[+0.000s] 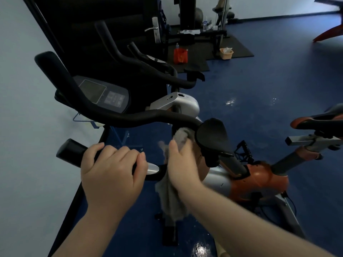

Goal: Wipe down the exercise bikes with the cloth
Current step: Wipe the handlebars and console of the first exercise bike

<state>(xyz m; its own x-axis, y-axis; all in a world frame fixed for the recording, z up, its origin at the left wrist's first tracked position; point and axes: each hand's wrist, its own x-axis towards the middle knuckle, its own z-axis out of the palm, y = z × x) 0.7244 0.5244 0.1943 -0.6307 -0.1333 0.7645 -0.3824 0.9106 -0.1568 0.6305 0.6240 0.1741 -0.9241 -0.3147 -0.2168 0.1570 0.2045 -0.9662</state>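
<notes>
Wiping looks underway on the near bike: left hand grips its handlebar, right hand presses the clutched cloth against the stem, far bike seemingly left

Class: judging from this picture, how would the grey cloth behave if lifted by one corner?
Probably floppy: the grey cloth hangs limp below the right hand. Likely light, since one hand bunches it easily. Its frayed, fuzzy edges suggest it grips rather than slips.

No legible text anywhere — the console markings perhaps printed, but too blurred.
</notes>
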